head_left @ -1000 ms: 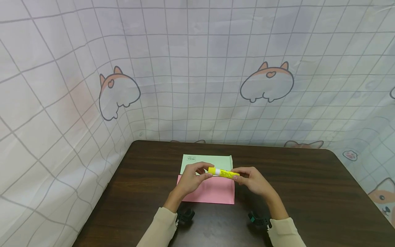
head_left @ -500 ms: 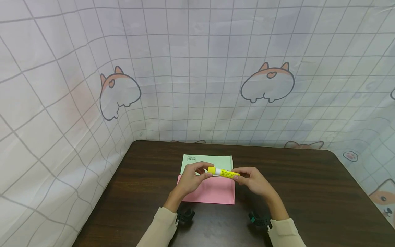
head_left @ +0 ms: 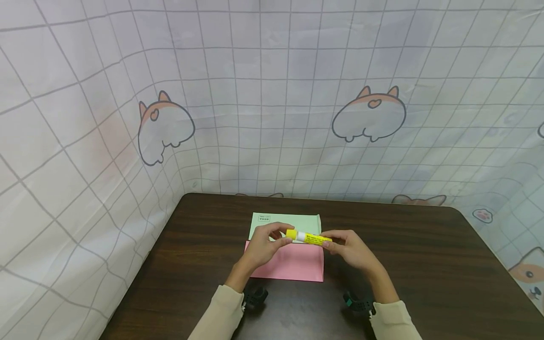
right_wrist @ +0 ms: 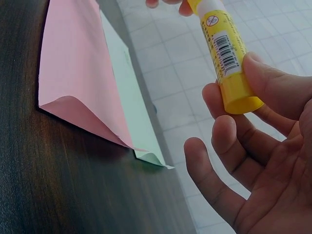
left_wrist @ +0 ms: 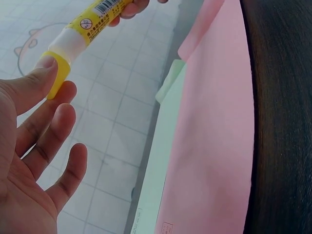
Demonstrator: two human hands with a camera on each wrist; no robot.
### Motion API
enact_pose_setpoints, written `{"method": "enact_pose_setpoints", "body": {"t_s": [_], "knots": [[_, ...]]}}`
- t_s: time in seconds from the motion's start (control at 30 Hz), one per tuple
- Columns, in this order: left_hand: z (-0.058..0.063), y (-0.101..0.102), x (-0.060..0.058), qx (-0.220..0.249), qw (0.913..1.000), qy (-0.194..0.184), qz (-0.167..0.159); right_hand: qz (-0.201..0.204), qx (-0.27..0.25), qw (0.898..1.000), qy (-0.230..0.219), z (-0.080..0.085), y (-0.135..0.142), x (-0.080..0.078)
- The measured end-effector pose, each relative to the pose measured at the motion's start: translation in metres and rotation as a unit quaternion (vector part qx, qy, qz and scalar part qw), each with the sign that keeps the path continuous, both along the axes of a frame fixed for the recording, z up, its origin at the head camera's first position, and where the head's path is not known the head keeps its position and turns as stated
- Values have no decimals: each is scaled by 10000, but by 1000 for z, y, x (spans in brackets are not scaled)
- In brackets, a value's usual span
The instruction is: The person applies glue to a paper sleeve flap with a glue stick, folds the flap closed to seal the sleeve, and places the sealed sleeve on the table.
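We see barcode [right_wrist: 226, 52] and round crossed-out symbol [right_wrist: 212, 21] on yellow glue stick [head_left: 313, 239]; remaining small print too fine for us. White band [head_left: 301, 236] looks slightly wider than second ago. Left hand [head_left: 262, 245] pinches cap [head_left: 291, 233], right hand [head_left: 350, 248] pinches opposite end, glue stick raised above pink envelope [head_left: 293, 264]. Green envelope [head_left: 299, 220] beyond pink envelope.
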State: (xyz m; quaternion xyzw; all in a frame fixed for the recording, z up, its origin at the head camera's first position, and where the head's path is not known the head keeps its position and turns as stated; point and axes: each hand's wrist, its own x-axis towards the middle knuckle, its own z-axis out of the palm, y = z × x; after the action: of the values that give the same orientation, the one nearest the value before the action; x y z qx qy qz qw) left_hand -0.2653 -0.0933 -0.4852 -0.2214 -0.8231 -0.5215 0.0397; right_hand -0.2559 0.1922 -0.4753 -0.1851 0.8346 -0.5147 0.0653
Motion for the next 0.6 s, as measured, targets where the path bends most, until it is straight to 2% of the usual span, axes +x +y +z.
{"method": "enact_pose_setpoints", "body": {"t_s": [0.6], "knots": [[-1,-2,-1,16,9999,-53,119,-19,133,9998,113,-1,2,0]]}}
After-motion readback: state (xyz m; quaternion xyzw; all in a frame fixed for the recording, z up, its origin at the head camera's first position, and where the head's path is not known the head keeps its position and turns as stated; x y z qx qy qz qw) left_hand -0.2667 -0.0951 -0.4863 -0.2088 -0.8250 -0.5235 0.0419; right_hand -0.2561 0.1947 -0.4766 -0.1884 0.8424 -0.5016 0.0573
